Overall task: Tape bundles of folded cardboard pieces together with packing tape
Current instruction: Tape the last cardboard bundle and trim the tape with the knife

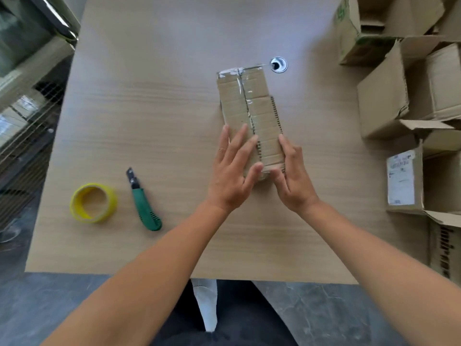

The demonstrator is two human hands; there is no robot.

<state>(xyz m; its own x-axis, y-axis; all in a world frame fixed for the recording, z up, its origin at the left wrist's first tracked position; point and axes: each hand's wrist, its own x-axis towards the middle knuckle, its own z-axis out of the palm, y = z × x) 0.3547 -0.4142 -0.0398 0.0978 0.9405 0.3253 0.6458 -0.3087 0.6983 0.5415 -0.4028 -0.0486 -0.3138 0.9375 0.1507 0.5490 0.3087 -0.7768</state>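
A bundle of folded cardboard pieces point(249, 106) lies on the wooden table point(149, 96), right of centre, with clear tape running along its length and across its far end. My left hand point(233, 173) rests flat on the bundle's near left part, fingers spread. My right hand point(291, 178) presses against the bundle's near right edge, thumb at its near end. A yellow roll of packing tape point(93, 203) lies at the near left of the table. A green utility knife point(143, 201) lies just right of the roll.
Several open cardboard boxes point(404, 96) stand along the table's right side, some holding stacked cardboard pieces. A round cable grommet point(279, 64) sits in the tabletop just beyond the bundle. A wire rack point(25, 136) is off the left edge.
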